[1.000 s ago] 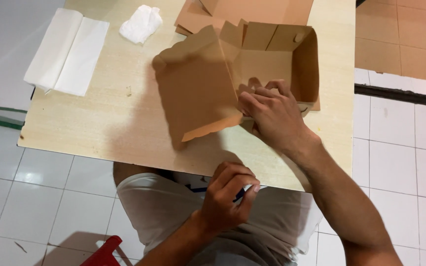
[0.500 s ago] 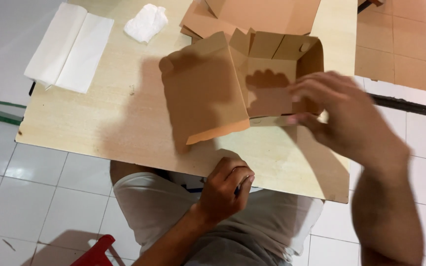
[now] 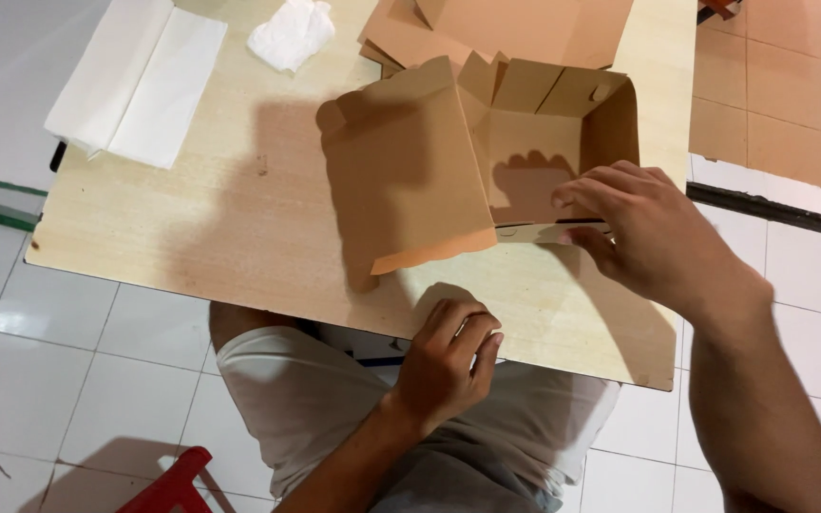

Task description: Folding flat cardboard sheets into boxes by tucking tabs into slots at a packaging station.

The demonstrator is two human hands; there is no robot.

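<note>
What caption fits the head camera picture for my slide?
Right hand touches the near wall of an open brown cardboard box on a wooden table; left hand rests at its edge.

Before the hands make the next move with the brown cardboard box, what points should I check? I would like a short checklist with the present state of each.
1. Cardboard box sits fully on the wooden table: ok.
2. Lid flap folded out, inside open: ok.
3. Right hand at the front wall, fingers over its edge: ok.
4. Left hand helping to hold the box: not ok, it rests closed at the table edge.
5. What the left hand holds: cannot tell.
6. White paper sheets apart from the box: ok.
</note>
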